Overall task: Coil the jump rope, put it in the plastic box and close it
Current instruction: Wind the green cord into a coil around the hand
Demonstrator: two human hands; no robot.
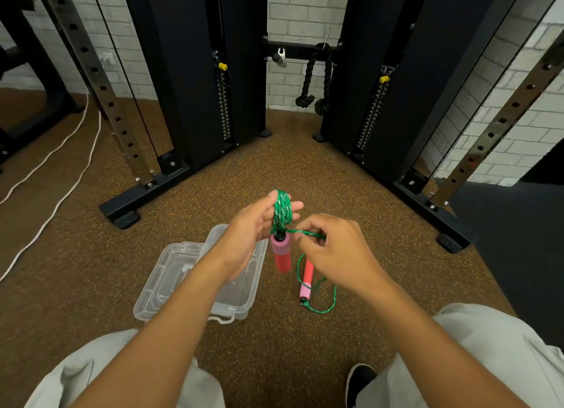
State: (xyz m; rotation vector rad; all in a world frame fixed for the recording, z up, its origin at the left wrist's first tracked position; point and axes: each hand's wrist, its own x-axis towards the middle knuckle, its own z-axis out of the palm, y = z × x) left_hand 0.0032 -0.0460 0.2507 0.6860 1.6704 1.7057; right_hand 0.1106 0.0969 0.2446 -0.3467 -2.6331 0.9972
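Note:
Several turns of the green jump rope are wound around the fingers of my left hand, held above the floor. One pink and red handle hangs down from that coil. My right hand pinches the free strand just right of the coil. The second handle lies on the floor below my right hand, with a loose loop of rope around it. The clear plastic box sits open on the floor under my left forearm, its lid lying to the left.
Black cable machine columns and steel uprights stand ahead on both sides, with base feet on the brown speckled floor. A white cable runs along the left. My knees and a black shoe are at the bottom.

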